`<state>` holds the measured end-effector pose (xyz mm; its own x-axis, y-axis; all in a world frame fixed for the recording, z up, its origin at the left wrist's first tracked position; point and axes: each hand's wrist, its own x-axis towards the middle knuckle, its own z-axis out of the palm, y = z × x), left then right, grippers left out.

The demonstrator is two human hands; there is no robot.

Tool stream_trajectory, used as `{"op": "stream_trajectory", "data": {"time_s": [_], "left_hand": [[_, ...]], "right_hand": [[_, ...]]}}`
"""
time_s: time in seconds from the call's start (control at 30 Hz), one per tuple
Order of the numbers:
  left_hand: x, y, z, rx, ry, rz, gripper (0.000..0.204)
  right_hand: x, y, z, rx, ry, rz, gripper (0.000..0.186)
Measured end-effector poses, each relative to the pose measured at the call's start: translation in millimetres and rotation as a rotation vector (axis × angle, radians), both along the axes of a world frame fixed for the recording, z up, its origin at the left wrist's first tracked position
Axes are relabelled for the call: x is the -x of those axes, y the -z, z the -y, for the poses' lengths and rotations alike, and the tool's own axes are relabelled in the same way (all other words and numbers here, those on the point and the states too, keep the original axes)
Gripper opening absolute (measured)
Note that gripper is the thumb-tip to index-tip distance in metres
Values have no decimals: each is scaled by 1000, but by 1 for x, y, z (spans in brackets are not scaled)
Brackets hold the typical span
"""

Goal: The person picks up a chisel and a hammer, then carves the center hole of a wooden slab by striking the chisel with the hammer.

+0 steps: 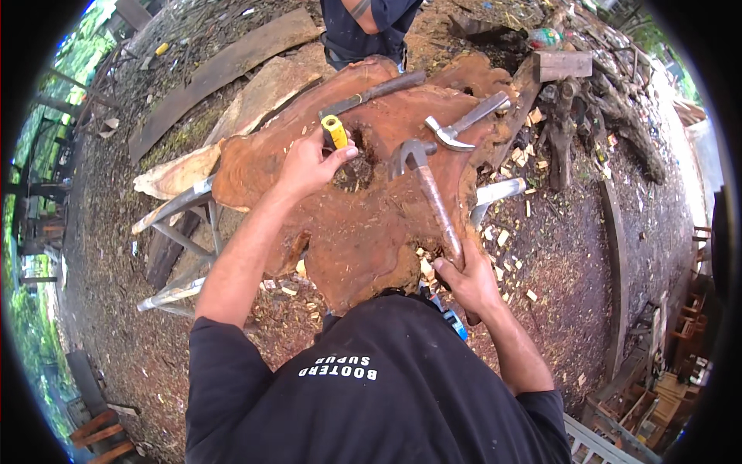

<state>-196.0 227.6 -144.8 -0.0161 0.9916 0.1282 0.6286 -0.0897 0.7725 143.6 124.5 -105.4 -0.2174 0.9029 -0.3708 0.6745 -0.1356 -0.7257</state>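
A large, irregular reddish wood slab [371, 220] lies across metal supports [174, 213], with a dark hollow [353, 170] in its middle. My left hand [317, 162] is closed on a yellow-and-black tool handle [334, 131], held upright at the hollow's upper-left edge; its working end is hidden. My right hand [468, 286] grips the long shaft of a hammer [429, 185], whose head is over the slab right of the hollow. A second hammer [464, 124] lies on the slab at upper right. A long dark tool [386, 89] lies near the far edge.
Another person [363, 27] stands at the slab's far side. A curved plank [216, 73] and pale offcut [170, 178] are at left. Gnarled roots [599, 124], a wood block [563, 66] and scattered chips [522, 158] are at right. Stacked wood [680, 325] is at the far right.
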Motion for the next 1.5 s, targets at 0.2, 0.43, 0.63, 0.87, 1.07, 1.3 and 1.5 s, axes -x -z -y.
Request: {"op": "stream_trajectory", "data": {"time_s": [0.2,0.43,0.63,0.87,1.07,1.3,1.5], "left_hand": [[3,-11,24,-2,54,71,41],[6,-13,36,-9,54,68,39],[13,-15,40,-20,66,70,41],[15,-9,36,45,72,61,45],[21,0,34,117,62,71,43],[20,4,40,78,68,151,42],[17,-4,46,64,47,42,44]], "right_hand": [[-12,14,2,70,71,-68,40],[-14,18,1,29,45,-17,41],[-13,22,2,18,29,-14,42],[-8,7,0,18,-3,-26,42],[16,-51,-8,-282,-161,-104,42],[56,-56,-33,-508,-449,151,40],[54,-81,-36,-502,-467,75,44]]}}
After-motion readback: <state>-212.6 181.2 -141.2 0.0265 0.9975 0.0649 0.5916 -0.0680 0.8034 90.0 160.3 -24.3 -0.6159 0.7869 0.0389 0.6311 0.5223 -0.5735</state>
